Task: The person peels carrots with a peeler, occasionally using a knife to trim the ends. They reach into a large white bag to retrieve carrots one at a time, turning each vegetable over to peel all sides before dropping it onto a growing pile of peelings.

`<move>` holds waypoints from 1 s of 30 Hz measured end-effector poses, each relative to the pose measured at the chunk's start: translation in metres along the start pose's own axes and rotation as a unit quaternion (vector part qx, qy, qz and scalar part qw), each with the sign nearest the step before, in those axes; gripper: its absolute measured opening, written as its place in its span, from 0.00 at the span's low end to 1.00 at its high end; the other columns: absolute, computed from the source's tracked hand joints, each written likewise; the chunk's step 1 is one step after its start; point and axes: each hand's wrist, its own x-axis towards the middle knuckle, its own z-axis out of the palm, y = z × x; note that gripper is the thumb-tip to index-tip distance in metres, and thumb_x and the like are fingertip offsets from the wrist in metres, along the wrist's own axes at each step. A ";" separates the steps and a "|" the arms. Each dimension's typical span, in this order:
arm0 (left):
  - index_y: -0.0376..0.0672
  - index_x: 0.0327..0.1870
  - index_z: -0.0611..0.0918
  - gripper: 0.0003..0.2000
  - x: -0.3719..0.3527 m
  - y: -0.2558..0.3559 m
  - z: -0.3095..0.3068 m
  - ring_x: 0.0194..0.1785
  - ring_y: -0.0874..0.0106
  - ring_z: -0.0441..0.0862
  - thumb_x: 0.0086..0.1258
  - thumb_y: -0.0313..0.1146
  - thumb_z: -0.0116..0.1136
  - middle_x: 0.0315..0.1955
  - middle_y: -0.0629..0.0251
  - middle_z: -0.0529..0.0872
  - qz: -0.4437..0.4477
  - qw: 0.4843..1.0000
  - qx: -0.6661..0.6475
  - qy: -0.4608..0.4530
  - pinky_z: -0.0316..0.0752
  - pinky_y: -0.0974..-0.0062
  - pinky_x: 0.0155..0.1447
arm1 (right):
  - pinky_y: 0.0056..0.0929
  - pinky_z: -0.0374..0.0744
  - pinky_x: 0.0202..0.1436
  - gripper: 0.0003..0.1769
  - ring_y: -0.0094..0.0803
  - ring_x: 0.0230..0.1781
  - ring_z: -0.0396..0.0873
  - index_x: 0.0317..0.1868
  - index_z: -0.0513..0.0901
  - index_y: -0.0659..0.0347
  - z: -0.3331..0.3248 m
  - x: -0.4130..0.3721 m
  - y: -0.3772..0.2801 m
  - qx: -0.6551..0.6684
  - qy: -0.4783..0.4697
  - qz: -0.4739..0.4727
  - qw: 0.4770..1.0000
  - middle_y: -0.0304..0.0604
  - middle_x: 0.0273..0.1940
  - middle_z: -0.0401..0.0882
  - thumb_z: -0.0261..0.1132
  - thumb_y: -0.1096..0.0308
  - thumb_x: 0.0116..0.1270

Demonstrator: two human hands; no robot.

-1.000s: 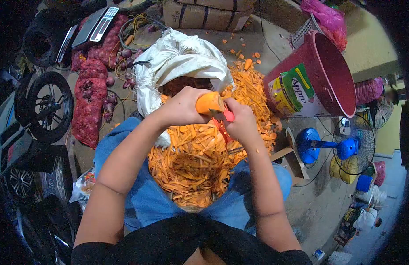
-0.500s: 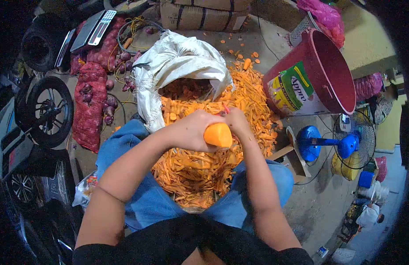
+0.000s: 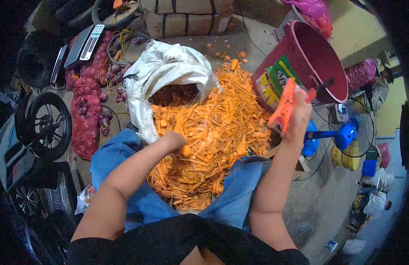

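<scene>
In the head view, the left hand [image 3: 174, 140] is pressed into the heap of carrot peelings [image 3: 213, 132] between the knees. Its fingers are curled under and hidden, so it cannot be told whether anything is gripped. The right hand [image 3: 299, 115] is held up just in front of the red bucket [image 3: 319, 53], fingers clenched around an orange peeler [image 3: 284, 106]; a white sack [image 3: 164, 66] is seen behind the heap.

ahead: heap [image 3: 213, 132] | far-left: sack [image 3: 164, 70] | right blocked: bucket [image 3: 319, 57], fan [image 3: 343, 139] | free: floor [image 3: 321, 203]
</scene>
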 end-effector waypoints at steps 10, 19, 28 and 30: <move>0.49 0.33 0.73 0.12 -0.055 0.090 -0.301 0.34 0.72 0.73 0.45 0.35 0.52 0.24 0.71 0.74 0.156 0.467 0.271 0.827 0.62 0.66 0.45 | 0.25 0.68 0.33 0.11 0.26 0.29 0.69 0.36 0.70 0.64 -0.056 0.016 -0.010 0.241 0.156 0.005 0.958 0.38 0.31 0.69 0.53 0.65 0.57; 0.47 0.33 0.72 0.10 -0.086 0.062 -0.278 0.37 0.69 0.73 0.47 0.35 0.52 0.28 0.67 0.74 0.222 0.535 0.116 0.807 0.66 0.70 0.42 | 0.23 0.67 0.20 0.10 0.26 0.18 0.67 0.30 0.71 0.58 -0.051 0.021 -0.005 0.218 0.171 0.083 0.957 0.36 0.20 0.68 0.52 0.59 0.58; 0.37 0.32 0.74 0.13 0.087 -0.156 -0.008 0.31 0.65 0.75 0.53 0.37 0.47 0.29 0.53 0.77 -0.074 0.871 -0.371 0.314 0.69 0.71 0.37 | 0.23 0.68 0.27 0.10 0.24 0.25 0.68 0.32 0.70 0.60 -0.010 0.009 -0.003 0.169 0.096 0.092 0.977 0.36 0.26 0.69 0.53 0.62 0.57; 0.37 0.32 0.74 0.13 0.113 -0.183 0.034 0.29 0.67 0.75 0.52 0.37 0.47 0.28 0.54 0.77 -0.077 0.835 -0.475 0.267 0.69 0.72 0.36 | 0.23 0.68 0.31 0.12 0.25 0.28 0.69 0.36 0.70 0.64 -0.005 0.014 0.011 0.119 0.081 0.083 0.986 0.37 0.29 0.69 0.53 0.64 0.57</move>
